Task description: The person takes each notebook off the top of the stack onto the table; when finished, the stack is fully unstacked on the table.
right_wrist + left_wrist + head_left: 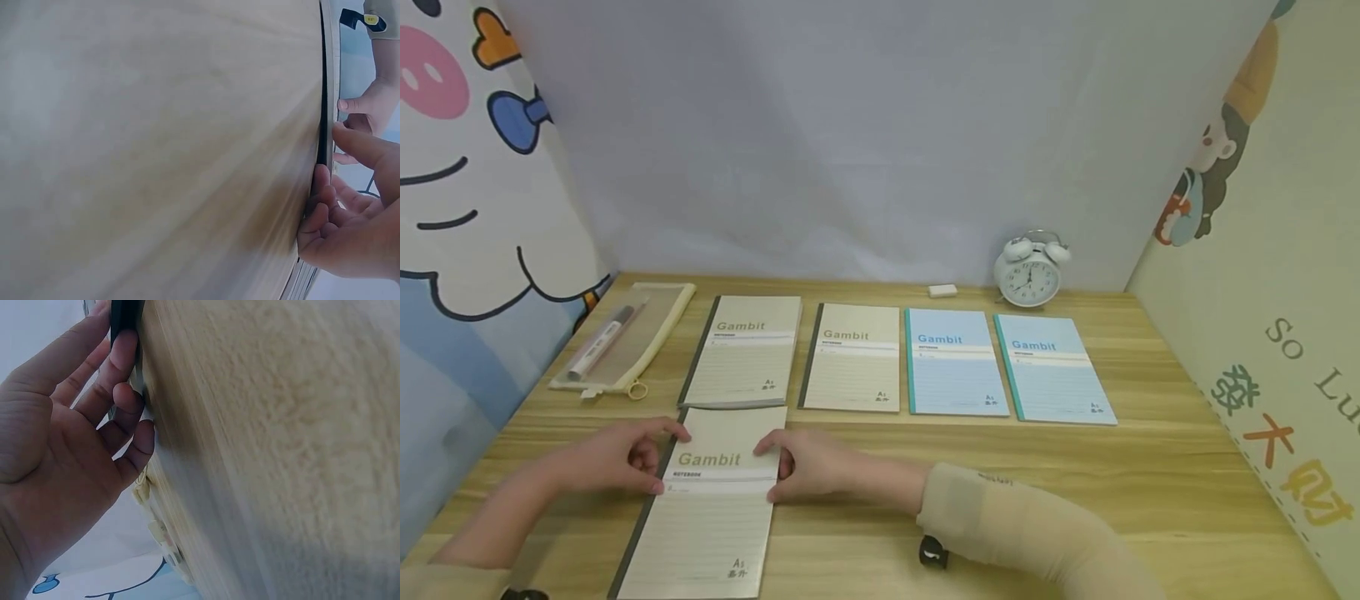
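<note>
A cream Gambit notebook (707, 525) with a dark spine lies lengthwise at the near left of the table, its top end overlapping the lower edge of another cream notebook (745, 367). My left hand (613, 457) grips it by the spine side, thumb and fingers at the edge. From the opposite side my right hand (816, 465) holds the other long edge, index finger and thumb on the cover. In the right wrist view a dark gap shows under the notebook's edge (334, 62), with fingers (322, 178) tucked beneath.
To the right of the rear cream notebook stand a second cream one (850, 358) and two blue notebooks (958, 362), all lying flat in a row. A mesh pencil case (658, 333) with a marker (598, 343) is at left. Behind are an eraser (942, 291) and alarm clock (1030, 275).
</note>
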Demonstrator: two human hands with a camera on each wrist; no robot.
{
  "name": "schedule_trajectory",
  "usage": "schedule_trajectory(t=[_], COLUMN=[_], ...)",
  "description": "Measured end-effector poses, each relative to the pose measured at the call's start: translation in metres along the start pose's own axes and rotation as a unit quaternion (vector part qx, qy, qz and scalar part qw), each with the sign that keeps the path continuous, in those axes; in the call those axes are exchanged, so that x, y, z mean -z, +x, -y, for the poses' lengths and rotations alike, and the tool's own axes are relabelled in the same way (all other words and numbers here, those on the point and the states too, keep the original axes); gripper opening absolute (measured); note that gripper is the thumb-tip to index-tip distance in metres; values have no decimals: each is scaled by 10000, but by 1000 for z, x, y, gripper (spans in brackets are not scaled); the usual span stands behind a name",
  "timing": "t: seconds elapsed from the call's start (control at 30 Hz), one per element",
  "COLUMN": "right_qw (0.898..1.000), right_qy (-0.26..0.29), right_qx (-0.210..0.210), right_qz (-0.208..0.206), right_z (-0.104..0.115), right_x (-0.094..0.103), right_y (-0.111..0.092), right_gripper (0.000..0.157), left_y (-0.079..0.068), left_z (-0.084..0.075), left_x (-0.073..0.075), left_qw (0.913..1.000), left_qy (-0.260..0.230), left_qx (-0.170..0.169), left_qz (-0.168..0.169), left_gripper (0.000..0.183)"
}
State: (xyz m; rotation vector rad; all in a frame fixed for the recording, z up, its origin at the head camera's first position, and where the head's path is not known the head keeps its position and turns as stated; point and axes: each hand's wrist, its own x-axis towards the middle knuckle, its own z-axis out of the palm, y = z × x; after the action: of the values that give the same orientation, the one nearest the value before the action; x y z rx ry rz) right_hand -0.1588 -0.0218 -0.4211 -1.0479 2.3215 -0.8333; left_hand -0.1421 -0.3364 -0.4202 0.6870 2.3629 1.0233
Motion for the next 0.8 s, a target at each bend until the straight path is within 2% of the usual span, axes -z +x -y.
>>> schedule_trajectory(t=[0.17,0.27,0.43,0.53,0.67,0.8], right_qw=[9998,9992,9982,9984,9989,9993], right_qy=[14,143,408,429,413,240], right_qx=[105,252,279,239,196,179], right_qz=[155,259,352,273,50,-235], right_z=[-2,-5,-8,-6,-6,-10], right_x=[4,6,16,26,44,59], right_y=[1,1,0,-1,0,5], right_gripper=[52,51,52,53,56,56], left_y=[2,4,8,13,25,39], left_z=[0,-1,-1,-10,-22,-20], left_x=[2,4,10,17,25,31], left_qw=[9998,9996,9972,9929,9821,9739], left_qy=[153,154,215,571,1243,1458], left_qx=[150,159,-319,-364,-83,22], left_qz=[-11,-148,-646,-980,-1410,-1737], left_gripper=[61,62,56,53,51,52])
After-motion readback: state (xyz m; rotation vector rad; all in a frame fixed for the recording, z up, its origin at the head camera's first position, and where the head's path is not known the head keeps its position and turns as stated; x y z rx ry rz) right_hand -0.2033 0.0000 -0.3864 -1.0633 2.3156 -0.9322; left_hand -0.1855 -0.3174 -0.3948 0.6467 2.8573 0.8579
